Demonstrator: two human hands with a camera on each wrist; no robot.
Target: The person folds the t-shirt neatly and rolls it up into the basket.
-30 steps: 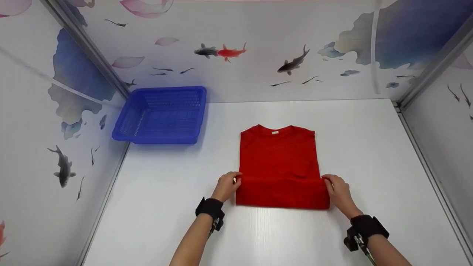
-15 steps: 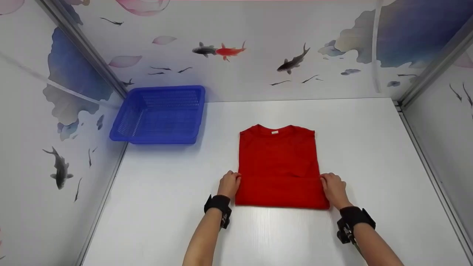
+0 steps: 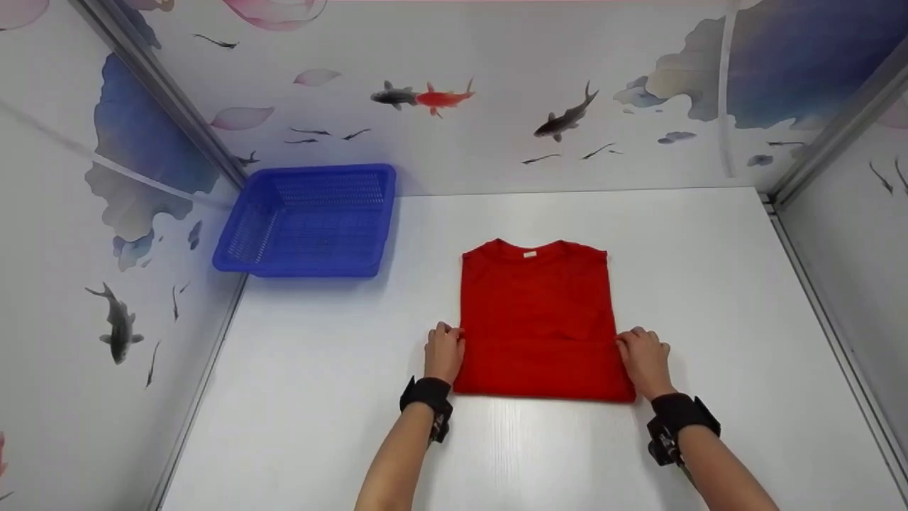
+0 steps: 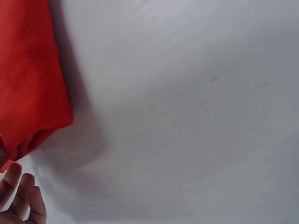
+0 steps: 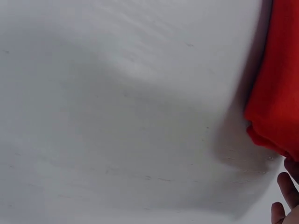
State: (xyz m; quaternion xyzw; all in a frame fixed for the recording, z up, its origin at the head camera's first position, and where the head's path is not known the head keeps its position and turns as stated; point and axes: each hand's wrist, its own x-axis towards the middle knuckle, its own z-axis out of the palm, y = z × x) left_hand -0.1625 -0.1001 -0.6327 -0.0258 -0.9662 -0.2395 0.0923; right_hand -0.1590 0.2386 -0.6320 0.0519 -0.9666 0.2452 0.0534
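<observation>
A red T-shirt (image 3: 537,298) lies on the white table with its collar at the far end and its sleeves out of sight. Its lower part is folded up into a band across the front. At the band's left end, my left hand (image 3: 445,353) pinches the upper corner of the fold. My right hand (image 3: 645,360) does the same at the right end. The left wrist view shows several fingers (image 4: 19,193) beside the layered edge of the shirt (image 4: 32,79). Fingers (image 5: 286,193) of the right hand appear under the shirt's edge (image 5: 278,93) in the right wrist view.
A blue plastic basket (image 3: 383,234) with perforated sides stands at the back left of the white table (image 3: 319,397), against the walls. Panels printed with fish and petals (image 3: 496,149) enclose the table at the back and both sides. Each wrist wears a black camera strap.
Both hands stay at the ends of the fold. The left wrist has swung inward to the right, and the right wrist has shifted inward. The folded band looks flatter and smoother.
</observation>
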